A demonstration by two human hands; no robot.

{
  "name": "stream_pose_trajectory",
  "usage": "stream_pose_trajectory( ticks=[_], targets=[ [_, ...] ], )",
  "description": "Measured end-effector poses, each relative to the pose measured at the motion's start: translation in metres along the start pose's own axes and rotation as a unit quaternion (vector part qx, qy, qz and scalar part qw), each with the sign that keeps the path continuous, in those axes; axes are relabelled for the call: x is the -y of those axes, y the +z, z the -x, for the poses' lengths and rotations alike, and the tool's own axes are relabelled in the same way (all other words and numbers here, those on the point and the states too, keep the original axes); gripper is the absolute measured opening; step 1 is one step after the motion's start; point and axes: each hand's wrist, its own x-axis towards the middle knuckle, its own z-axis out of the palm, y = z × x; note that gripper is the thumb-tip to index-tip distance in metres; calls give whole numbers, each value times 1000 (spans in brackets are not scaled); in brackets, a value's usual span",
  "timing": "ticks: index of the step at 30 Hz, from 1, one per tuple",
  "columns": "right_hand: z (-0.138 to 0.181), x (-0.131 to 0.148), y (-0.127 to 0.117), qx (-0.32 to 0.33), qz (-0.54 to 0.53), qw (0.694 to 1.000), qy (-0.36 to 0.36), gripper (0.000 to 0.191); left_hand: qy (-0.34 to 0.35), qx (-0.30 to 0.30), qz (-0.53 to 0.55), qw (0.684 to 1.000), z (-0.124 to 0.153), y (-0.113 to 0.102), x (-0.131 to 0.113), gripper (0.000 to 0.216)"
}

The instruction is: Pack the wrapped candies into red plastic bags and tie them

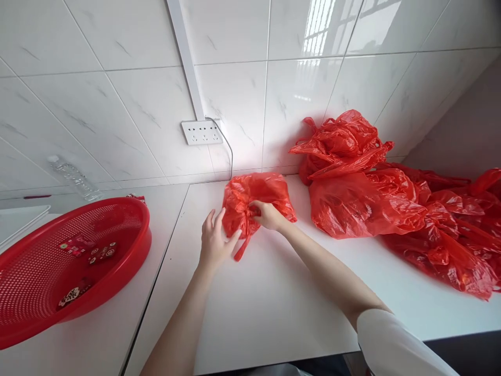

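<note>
While your right hand (268, 214) is closed in a pinch on the bunched plastic at the middle of the small red bag (258, 194), your left hand (215, 241) lies open with the fingers spread. Its fingertips touch the bag's left edge, beside the loose tail of plastic that points toward six o'clock. The bag rests on the white counter (274, 303) at your twelve o'clock, close to the tiled wall (117, 104) and just below the socket (201, 132), whose cable (229, 151) drops behind it.

To my eye the pinch is what matters here. Grip right at the gathered plastic, not out on the thin film, which will stretch and tear if you pull hard. Lay the left palm flat on the body of the bag so it cannot slide across the smooth counter as the right hand works. Pull slowly and in line with the tail, since a sideways jerk would likely tighten the bunch.

Mind the pile of red bags (391, 203) from one to three o'clock. It lies just beside your bag, same colour and same film, and a loose edge from it could easily get caught in your grip. The red basket (145, 237) at nine o'clock, with a few small packets (102, 252) in it, is well apart, and so is the bottle (74, 179) at ten o'clock.
</note>
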Motion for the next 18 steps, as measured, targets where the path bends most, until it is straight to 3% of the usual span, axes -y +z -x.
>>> stream_pose_trajectory(
  ticks=[3, 5, 8, 12, 18],
  targets=[
    [32, 18, -1, 108, -12, 990, -89, 38, 36, 38, -44, 998, 6, 9, -6, 80],
    [46, 27, -1, 132, 7, 982, -137, 36, 40, 62, -37, 997, 9, 13, -8, 83],
    [51, 30, -3, 97, 45, 982, -154, 22, 51, 75, -7, 996, 8, 13, -5, 73],
    [45, 28, -9, 80, 25, 990, -117, 23, 18, 77, 3, 997, 1, 7, 2, 43],
    [49, 34, -31, 59, -3, 995, -84, 26, -6, -17, 41, 999, -2, -4, -2, 23]
  ],
)
